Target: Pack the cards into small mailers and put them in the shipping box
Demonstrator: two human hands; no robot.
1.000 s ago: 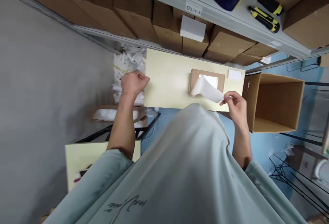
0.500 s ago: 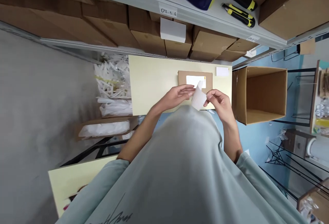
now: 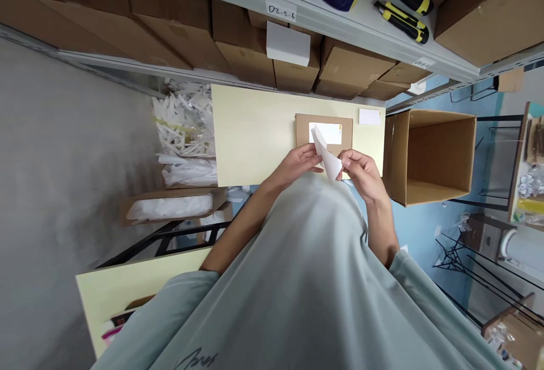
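A curled slip of white paper [image 3: 328,159] hangs between my hands in front of a flat brown cardboard box [image 3: 302,127]. My right hand [image 3: 361,174] pinches the slip's lower right edge between thumb and fingers. On the other side, my left hand [image 3: 296,167] has its fingers stretched out and apart, with the fingertips beside or just touching the slip; contact is hard to make out. The box lies on the pale yellow table [image 3: 250,137] and bears a white label [image 3: 331,133] on top, partly covered by the slip.
A small white card [image 3: 369,116] lies at the table's right end. Beside it stands a large open cardboard box [image 3: 440,152]. Shelves with cartons [image 3: 244,52] run along the back; two utility knives [image 3: 403,21] rest on the upper shelf. Bundled white packaging [image 3: 187,126] is at left.
The slip's free upper end has swung left, toward my left fingers. My left hand has shifted slightly, while my right hand keeps its pinch. The view has tilted a little.
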